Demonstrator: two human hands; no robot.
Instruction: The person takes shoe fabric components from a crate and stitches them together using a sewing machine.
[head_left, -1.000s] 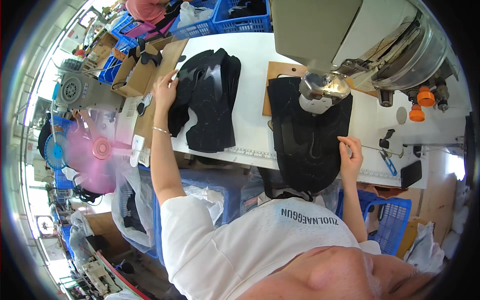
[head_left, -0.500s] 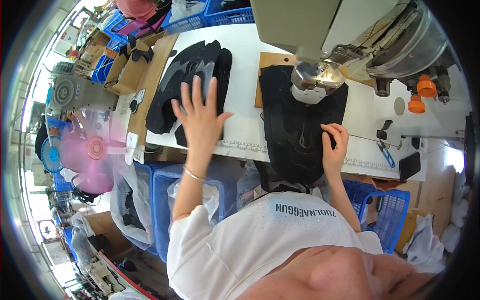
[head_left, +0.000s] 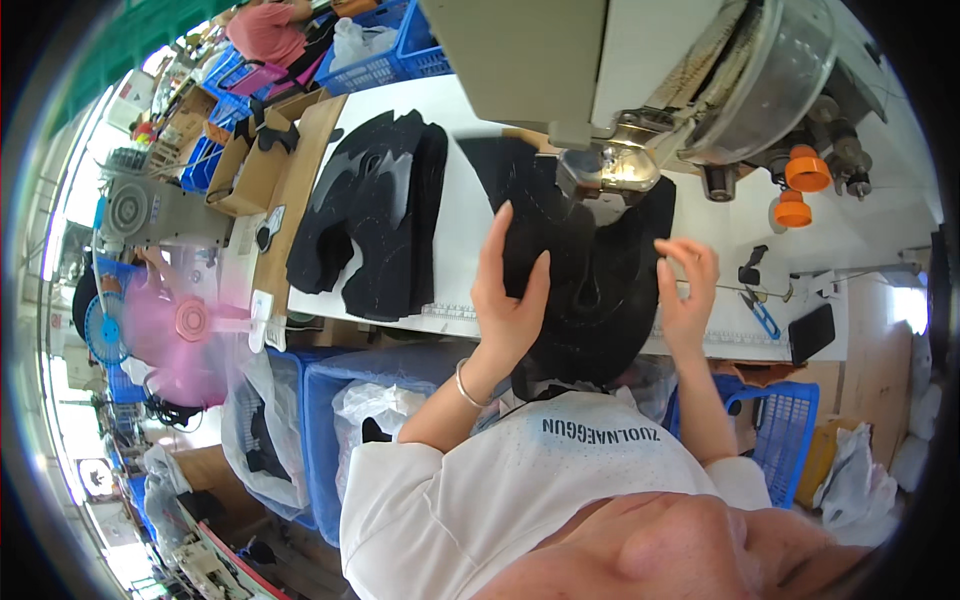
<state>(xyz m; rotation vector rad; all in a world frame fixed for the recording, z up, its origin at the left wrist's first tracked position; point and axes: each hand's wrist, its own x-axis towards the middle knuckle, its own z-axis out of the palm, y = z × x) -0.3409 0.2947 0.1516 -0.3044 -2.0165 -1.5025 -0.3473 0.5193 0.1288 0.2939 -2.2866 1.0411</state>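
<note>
A black fabric piece [head_left: 560, 240] with a narrow loop-shaped slot lies under the sewing machine head [head_left: 615, 175], its lower end hanging over the table edge toward my lap. My left hand [head_left: 510, 305] is at the piece's left side, fingers raised and thumb spread, open. My right hand [head_left: 690, 285] is by its right edge with bent fingers, a gap between thumb and forefinger; whether the fingertips touch the cloth is hard to see. To the left, a stack of similar black pieces [head_left: 385, 215] lies on the white table [head_left: 455, 190].
Blue scissors-like snips [head_left: 762, 315] and a dark phone-shaped slab [head_left: 811, 334] lie at the right. Blue bins [head_left: 325, 400] lined with plastic bags stand below the left table edge. A pink fan [head_left: 190, 320] is farther left. A blue basket [head_left: 785, 440] stands at the lower right.
My left hand has moved right, from over the stack to the piece under the machine. The piece has shifted and turned somewhat. My right hand has moved slightly to the right. The view has shifted.
</note>
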